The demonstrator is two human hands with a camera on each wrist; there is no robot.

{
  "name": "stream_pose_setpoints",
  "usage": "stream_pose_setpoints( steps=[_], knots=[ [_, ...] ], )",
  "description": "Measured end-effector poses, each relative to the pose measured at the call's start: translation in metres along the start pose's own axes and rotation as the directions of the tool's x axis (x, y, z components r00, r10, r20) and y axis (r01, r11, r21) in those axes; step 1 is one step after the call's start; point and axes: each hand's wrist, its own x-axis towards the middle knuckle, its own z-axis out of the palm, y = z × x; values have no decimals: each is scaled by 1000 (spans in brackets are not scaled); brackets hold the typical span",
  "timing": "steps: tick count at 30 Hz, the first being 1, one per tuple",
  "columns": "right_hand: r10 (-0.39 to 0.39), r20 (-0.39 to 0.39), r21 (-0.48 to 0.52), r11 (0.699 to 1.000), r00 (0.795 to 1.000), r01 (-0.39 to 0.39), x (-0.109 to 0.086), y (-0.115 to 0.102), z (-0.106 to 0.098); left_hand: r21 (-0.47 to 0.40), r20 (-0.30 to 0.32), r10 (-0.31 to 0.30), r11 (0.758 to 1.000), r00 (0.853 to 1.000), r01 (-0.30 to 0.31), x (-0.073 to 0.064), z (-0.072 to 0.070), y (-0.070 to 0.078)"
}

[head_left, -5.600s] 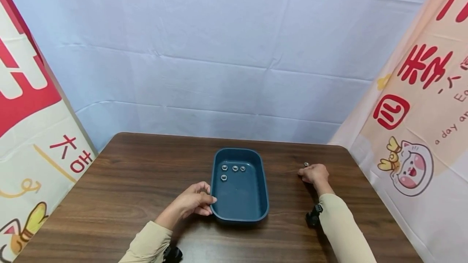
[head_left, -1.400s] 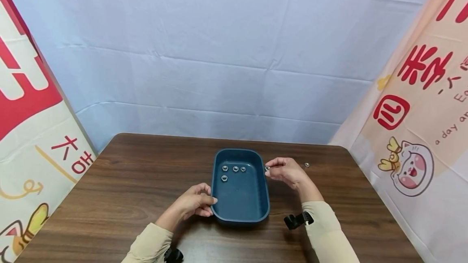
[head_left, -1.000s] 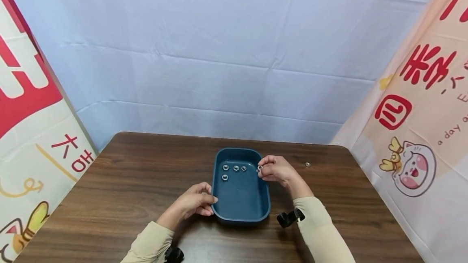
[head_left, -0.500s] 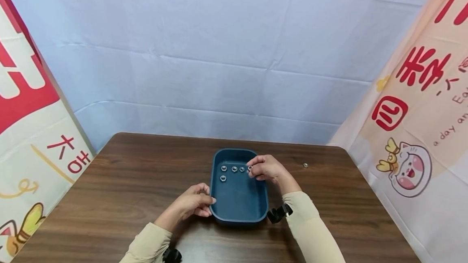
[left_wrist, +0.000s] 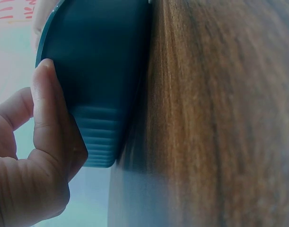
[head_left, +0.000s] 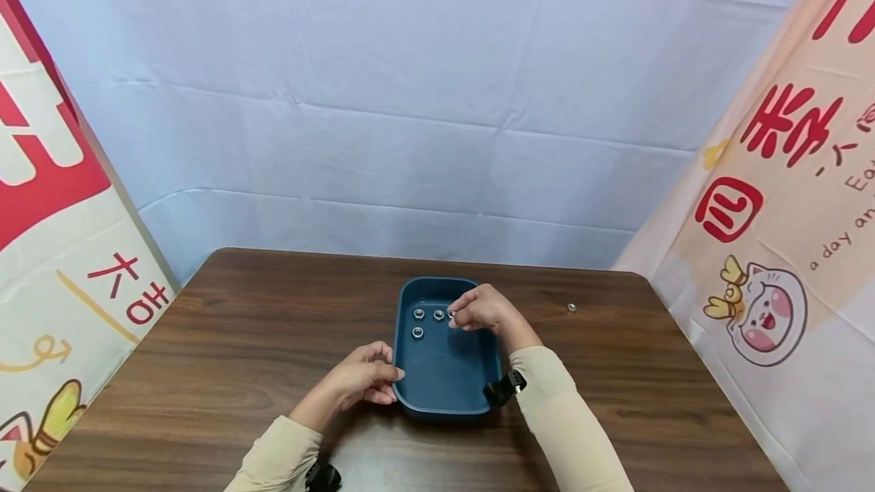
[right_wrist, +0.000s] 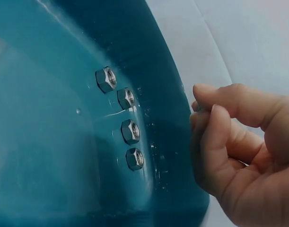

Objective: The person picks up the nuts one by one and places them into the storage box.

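A dark blue rectangular tray (head_left: 447, 393) sits on the wooden table. Several metal hex nuts (right_wrist: 130, 131) lie in it near the far end, three in a row and one beside the row. My left hand (head_left: 362, 376) holds the tray's left rim, thumb over the edge and fingers along the outer wall (left_wrist: 97, 61). Over the tray's far right part, my right hand (head_left: 485, 310) pinches a nut between thumb and fingertips. That nut is mostly hidden by the fingers in the right wrist view. Another nut (head_left: 571, 307) lies on the table to the right.
The brown table (head_left: 273, 325) has rounded far corners. A pale blue cloth (head_left: 376, 97) hangs behind it. Printed banners stand at the left (head_left: 48, 173) and right (head_left: 772, 249). Black cameras are strapped to both wrists.
My right hand has picked up a nut from the table at the right and carried it left, across the tray's right rim to above the row. The left hand keeps its place.
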Motion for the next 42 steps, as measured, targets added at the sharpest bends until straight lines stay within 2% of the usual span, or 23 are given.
stream_pose_setpoints(
  steps=[9,17,20,28,37,42],
  knots=[
    [26,8,-66,997,1000,-25,8,-5,6,-10,3,0,1000,1000,0,0,1,0],
    [27,18,-131,991,999,-24,13,0,13,-5,-2,-10,1000,1000,10,1,4,-3],
    [49,15,-153,987,999,-47,14,1,15,-2,1,-15,1000,1000,15,1,4,-4],
    [69,16,-214,975,997,-64,24,5,20,-2,-4,-14,1000,1000,14,2,3,-1],
    [104,32,-333,939,994,-87,30,13,27,-10,-4,-10,1000,1000,10,1,1,0],
    [110,37,-362,928,993,-90,31,14,29,-8,-3,-13,1000,1000,13,-1,0,2]
  ],
)
